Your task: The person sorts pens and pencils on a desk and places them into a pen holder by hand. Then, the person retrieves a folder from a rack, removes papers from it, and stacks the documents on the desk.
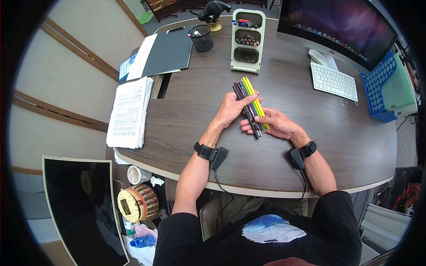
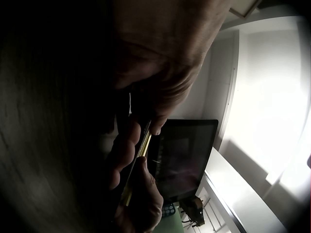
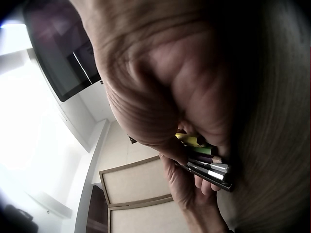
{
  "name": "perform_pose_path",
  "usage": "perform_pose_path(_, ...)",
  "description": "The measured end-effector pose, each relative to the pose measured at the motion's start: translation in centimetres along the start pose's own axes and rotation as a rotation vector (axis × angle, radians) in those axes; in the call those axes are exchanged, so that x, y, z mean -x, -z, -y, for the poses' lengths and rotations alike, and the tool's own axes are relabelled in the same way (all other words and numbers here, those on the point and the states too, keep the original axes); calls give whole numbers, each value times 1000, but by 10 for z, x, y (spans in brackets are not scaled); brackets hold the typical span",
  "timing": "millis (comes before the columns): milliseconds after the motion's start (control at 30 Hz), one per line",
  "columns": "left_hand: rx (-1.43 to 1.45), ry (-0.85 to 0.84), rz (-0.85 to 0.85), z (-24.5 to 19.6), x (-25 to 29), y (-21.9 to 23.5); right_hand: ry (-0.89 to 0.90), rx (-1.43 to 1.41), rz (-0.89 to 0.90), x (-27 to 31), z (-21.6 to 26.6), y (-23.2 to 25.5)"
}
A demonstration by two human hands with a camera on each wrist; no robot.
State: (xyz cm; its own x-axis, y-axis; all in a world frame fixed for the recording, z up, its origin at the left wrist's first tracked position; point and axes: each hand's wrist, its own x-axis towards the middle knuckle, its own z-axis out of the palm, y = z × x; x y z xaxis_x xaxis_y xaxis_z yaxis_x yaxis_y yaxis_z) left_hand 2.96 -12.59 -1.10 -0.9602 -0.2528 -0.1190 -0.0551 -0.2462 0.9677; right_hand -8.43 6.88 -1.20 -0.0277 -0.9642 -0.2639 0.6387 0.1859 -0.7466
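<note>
A bundle of slim coloured pencils (image 1: 258, 107) and dark pens (image 1: 252, 120) is held slantwise over the desk between both hands. Yellow, green, purple and black shafts lie side by side. My left hand (image 1: 230, 108) grips the upper part, its thumb laid across the shafts. Around the lower end, my right hand (image 1: 279, 124) pinches the same bundle, thumb on top and fingers beneath. In the right wrist view the ends of the yellow pencil (image 3: 190, 140), the green one (image 3: 203, 150) and some silver and black ones show beside the palm.
Beyond the hands stands a white three-tier organizer (image 1: 233, 48) with pens in its upper two compartments. A black mesh pen cup (image 1: 202, 41), dark folder (image 1: 167, 53) and paper stack (image 1: 128, 115) are at left. At right are a monitor (image 1: 337, 29), keyboard (image 1: 333, 81) and blue basket (image 1: 377, 91).
</note>
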Motion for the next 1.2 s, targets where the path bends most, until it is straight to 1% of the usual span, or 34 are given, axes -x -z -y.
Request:
perform_pose_path(167,23,-36,4,3,0,0,11,5,9,0,-1,0)
perform_pose_path(200,23,-35,4,3,-1,0,11,4,9,0,-1,0)
perform_pose_path(267,27,18,-7,2,-2,0,6,-9,10,0,-1,1)
perform_pose_path(667,30,-6,-12,4,-3,1,9,-9,1,-1,-1,0)
perform_pose_path(967,2,14,-43,2,-2,0,12,-16,5,-1,-1,0)
perform_pose_path(1200,-9,8,-31,4,-3,1,9,-5,18,0,0,-1)
